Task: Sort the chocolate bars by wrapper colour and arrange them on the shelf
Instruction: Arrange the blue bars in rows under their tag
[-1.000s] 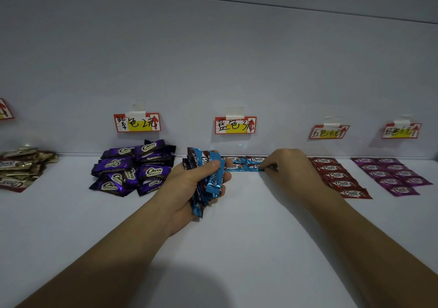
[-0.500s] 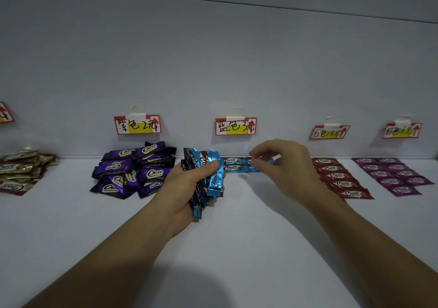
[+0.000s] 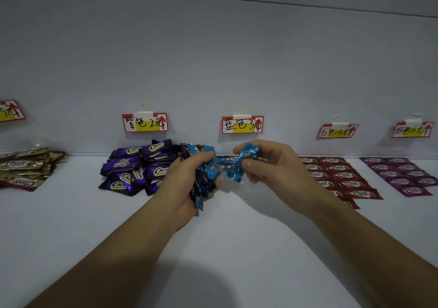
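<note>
Filling the blue section, with left hand clamped round a blue bundle and right hand pinching one blue bar above the shelf, next likely needing flat placement beside the laid row.

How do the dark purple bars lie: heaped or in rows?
Heaped. The dark purple bars overlap at mixed angles in a loose pile, while the red bars lie flat in rows.

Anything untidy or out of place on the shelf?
Purple bars and gold bars sit in loose, overlapping heaps, unlike the red bars and pink bars laid in flat rows. Left hand grips a blue stack; right hand pinches one blue bar.
</note>
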Demonstrator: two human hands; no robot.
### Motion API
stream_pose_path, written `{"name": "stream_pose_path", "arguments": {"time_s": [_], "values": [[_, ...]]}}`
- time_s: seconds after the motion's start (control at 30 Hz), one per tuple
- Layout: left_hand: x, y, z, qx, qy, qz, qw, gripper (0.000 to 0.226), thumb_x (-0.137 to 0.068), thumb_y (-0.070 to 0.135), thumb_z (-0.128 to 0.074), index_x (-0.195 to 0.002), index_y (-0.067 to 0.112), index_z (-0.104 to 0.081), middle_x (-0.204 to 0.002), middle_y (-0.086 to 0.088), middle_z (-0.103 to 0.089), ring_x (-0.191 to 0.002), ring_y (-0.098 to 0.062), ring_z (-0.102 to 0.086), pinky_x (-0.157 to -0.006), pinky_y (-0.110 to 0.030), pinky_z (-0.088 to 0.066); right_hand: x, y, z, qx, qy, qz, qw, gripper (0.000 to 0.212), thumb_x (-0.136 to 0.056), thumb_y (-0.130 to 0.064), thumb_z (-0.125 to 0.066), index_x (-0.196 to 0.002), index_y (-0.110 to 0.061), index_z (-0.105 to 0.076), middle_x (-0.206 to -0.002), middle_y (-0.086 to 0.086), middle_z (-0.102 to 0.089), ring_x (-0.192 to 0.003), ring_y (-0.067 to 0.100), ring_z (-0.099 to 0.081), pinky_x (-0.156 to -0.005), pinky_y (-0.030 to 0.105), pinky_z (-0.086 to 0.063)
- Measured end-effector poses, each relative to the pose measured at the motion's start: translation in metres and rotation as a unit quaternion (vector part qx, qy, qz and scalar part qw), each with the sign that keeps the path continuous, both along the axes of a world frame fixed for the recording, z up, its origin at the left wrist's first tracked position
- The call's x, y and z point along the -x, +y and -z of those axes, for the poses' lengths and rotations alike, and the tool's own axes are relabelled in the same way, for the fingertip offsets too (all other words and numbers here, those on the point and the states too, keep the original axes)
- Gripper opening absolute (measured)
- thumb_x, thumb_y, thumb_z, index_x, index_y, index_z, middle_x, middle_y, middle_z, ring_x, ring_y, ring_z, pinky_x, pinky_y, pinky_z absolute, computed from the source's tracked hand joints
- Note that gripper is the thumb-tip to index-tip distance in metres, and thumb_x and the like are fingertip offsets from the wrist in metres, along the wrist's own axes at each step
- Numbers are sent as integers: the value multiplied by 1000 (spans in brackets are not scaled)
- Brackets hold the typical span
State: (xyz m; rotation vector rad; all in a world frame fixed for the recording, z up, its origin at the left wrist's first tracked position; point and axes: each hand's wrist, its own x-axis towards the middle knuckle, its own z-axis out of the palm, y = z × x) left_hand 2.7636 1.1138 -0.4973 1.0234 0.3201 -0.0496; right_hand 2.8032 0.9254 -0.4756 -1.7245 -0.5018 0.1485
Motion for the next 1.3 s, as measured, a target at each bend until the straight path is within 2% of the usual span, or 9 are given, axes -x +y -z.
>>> {"name": "stream_pose_path", "arguments": {"time_s": [0.1, 0.17, 0.27, 0.4, 0.5, 0.63, 0.83, 1.17, 1.3], "values": [[2, 6, -10, 81, -1, -18, 997, 19, -94, 19, -64, -106, 5, -69, -91, -8, -75, -63, -13, -68, -47, -23, -55, -6, -4, 7, 47, -60, 46, 996, 26, -88, 9, -64, -91, -15, -74, -84, 7, -72, -72, 24, -67, -67, 32, -58], [3, 12, -14, 118, -18, -25, 992, 13, -95, 19, -63, -102, 9, -68, -84, -4, -73, -58, -10, -64, -43, -20, -51, -6, 2, 23, 104, -109, 80, 985, 29, -84, 6, -67, -84, -22, -72, -85, -2, -72, -80, 23, -70, -73, 36, -60], [3, 21, -20, 150, -45, -20, 987, 8, -94, 20, -61, -100, 15, -63, -77, 0, -65, -51, -7, -53, -38, -15, -43, -1, 16, 41, 208, -234, 124, 942, 22, -81, -7, -72, -84, -28, -73, -87, -16, -69, -90, 3, -63, -81, 20, -50], [3, 27, -23, 173, -65, -16, 983, 12, -95, 20, -59, -107, 19, -60, -76, 2, -61, -50, -5, -50, -37, -14, -40, -1, 25, 46, 300, -332, 97, 889, 17, -85, -14, -73, -95, -26, -77, -97, -13, -70, -97, 8, -58, -88, 29, -48], [3, 30, -22, 182, -71, -21, 981, 15, -95, 19, -59, -110, 18, -58, -77, 1, -62, -52, -6, -52, -38, -15, -43, 3, 25, 53, 343, -341, 81, 872, 23, -89, -12, -69, -108, -23, -77, -106, -10, -66, -103, 9, -51, -90, 25, -47], [3, 34, -24, 180, -78, -30, 980, 11, -95, 19, -59, -104, 15, -58, -79, 1, -62, -53, -7, -53, -39, -16, -45, 8, 26, 52, 357, -319, 49, 876, 36, -93, -9, -57, -126, -19, -69, -117, -5, -62, -111, 12, -50, -96, 26, -46], [3, 37, -26, 187, -86, -33, 978, 5, -95, 20, -60, -97, 15, -59, -79, 1, -62, -54, -7, -53, -40, -17, -46, 1, 29, 55, 394, -337, 1, 855, 41, -93, -17, -50, -131, -23, -63, -125, -8, -58, -115, 14, -48, -92, 40, -49], [3, 36, -26, 187, -80, -44, 978, 7, -95, 21, -61, -94, 14, -60, -79, -1, -62, -55, -8, -55, -42, -17, -47, -1, 31, 53, 461, -332, -44, 822, 64, -88, -40, -17, -144, -32, -46, -139, -10, -42, -120, 12, -33, -97, 39, -38], [3, 36, -25, 186, -79, -48, 978, 7, -95, 21, -61, -95, 14, -60, -79, -1, -62, -55, -8, -55, -43, -16, -47, -2, 32, 51, 470, -336, -51, 815, 58, -91, -34, -27, -147, -33, -43, -137, -8, -40, -117, 13, -32, -94, 40, -38]]}}
